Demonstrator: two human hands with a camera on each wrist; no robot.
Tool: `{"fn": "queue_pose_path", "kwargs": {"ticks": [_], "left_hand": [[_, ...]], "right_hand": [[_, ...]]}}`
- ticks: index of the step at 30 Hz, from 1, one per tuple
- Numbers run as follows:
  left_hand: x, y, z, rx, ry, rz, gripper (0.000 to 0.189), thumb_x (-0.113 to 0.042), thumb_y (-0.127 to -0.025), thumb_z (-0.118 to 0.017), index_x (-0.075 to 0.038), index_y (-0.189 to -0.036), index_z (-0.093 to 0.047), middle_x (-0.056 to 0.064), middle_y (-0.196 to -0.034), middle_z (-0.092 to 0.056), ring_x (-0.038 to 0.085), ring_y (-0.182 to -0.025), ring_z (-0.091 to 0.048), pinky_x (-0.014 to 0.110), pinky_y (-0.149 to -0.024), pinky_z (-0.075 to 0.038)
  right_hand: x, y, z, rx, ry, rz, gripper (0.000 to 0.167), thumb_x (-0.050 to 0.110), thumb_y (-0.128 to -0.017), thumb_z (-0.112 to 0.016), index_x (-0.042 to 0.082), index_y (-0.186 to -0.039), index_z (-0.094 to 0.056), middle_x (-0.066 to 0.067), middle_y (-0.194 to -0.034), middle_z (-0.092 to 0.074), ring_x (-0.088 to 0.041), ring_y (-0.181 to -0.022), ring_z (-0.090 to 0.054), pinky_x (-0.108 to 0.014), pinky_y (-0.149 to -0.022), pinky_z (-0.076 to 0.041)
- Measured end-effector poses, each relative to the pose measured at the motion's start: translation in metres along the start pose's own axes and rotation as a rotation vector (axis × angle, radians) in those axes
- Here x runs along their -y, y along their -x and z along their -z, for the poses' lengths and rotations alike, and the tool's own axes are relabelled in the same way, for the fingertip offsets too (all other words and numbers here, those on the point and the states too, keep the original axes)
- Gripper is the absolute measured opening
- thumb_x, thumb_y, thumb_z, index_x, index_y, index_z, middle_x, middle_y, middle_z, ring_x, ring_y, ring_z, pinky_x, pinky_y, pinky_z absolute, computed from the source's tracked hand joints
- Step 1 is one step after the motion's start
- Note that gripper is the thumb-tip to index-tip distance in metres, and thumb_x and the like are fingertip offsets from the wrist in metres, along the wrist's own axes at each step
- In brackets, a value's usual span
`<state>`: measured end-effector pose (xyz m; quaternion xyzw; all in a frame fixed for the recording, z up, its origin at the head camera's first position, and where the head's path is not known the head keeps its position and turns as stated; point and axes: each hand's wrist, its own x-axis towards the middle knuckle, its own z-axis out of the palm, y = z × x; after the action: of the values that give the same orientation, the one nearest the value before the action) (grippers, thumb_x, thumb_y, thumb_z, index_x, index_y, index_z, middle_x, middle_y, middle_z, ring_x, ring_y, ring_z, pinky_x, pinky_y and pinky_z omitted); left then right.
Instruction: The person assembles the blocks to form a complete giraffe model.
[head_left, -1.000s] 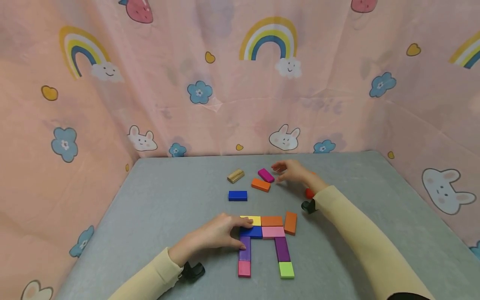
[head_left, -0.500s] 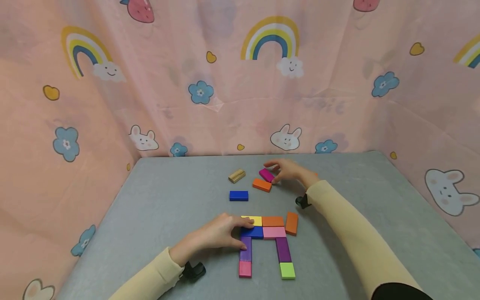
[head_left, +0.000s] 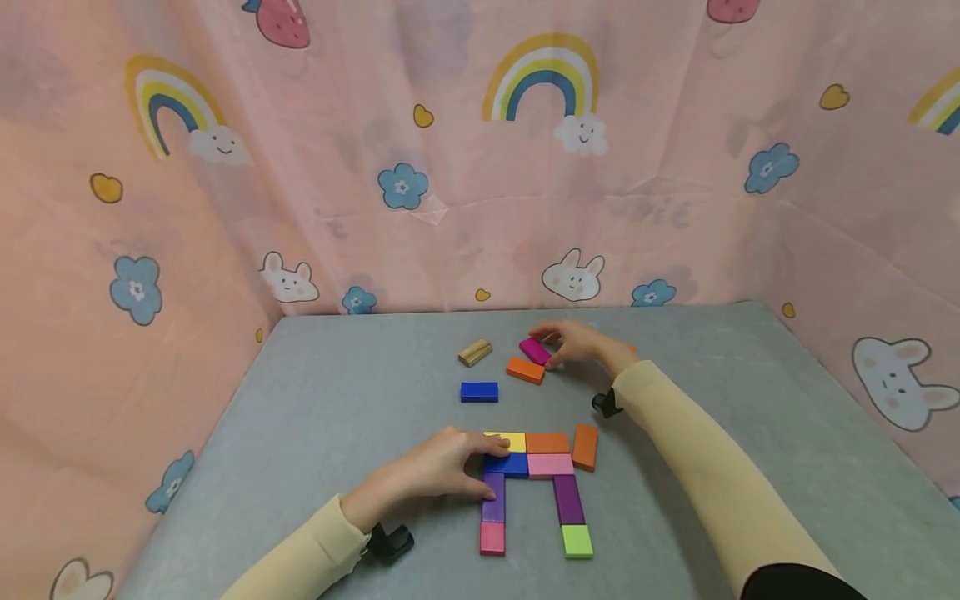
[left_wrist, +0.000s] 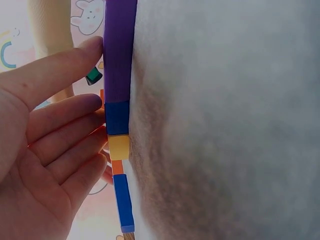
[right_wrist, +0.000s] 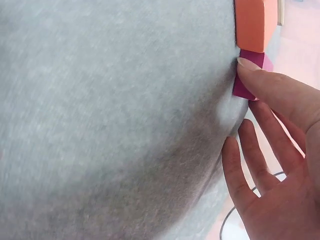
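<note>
In the head view my left hand [head_left: 442, 462] rests with extended fingers on a flat pattern of wooden blocks. Its fingertips lie over the yellow block [head_left: 516, 442] and blue block [head_left: 517, 468], its thumb at the violet block [head_left: 493, 507]. Farther back, my right hand [head_left: 579, 343] pinches a magenta block [head_left: 533, 350] between thumb and fingers. From the right wrist, the thumb [right_wrist: 272, 87] overlaps that block while the other fingers spread beyond it. An orange block [head_left: 525, 371] lies just in front of the magenta one.
The pattern also has an orange [head_left: 547, 442], a pink [head_left: 551, 466], a dark purple [head_left: 568, 500], a lime [head_left: 577, 542] and a rose block [head_left: 492, 539]. An orange block [head_left: 585, 447] lies at its right. A blue block [head_left: 479, 392] and plain wooden piece [head_left: 475, 352] lie behind.
My right hand has moved left onto the magenta block and then stayed there. The left hand holds its place on the pattern.
</note>
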<state>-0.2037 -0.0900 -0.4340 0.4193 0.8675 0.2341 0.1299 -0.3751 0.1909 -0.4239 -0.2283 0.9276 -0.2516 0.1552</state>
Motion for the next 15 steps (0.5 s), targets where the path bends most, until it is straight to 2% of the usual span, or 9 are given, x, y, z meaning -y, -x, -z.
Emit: {"fn": "queue_pose_path", "kwargs": {"ticks": [15], "left_hand": [[0.0007,0.0005,-0.0005,-0.008,-0.003,-0.019,0.053,-0.039,-0.08,-0.075,-0.02,-0.128,-0.061,-0.004,-0.137,-0.055,0.011,-0.127,-0.051,0.034,-0.102,-0.044]], "right_hand": [[-0.0014,0.0005,-0.0005,-0.008,-0.03,-0.013,0.062,0.014,-0.078,-0.076,0.007,-0.134,-0.051,-0.017,-0.135,-0.052,-0.037,-0.125,-0.046,-0.052,-0.103,-0.039]]}}
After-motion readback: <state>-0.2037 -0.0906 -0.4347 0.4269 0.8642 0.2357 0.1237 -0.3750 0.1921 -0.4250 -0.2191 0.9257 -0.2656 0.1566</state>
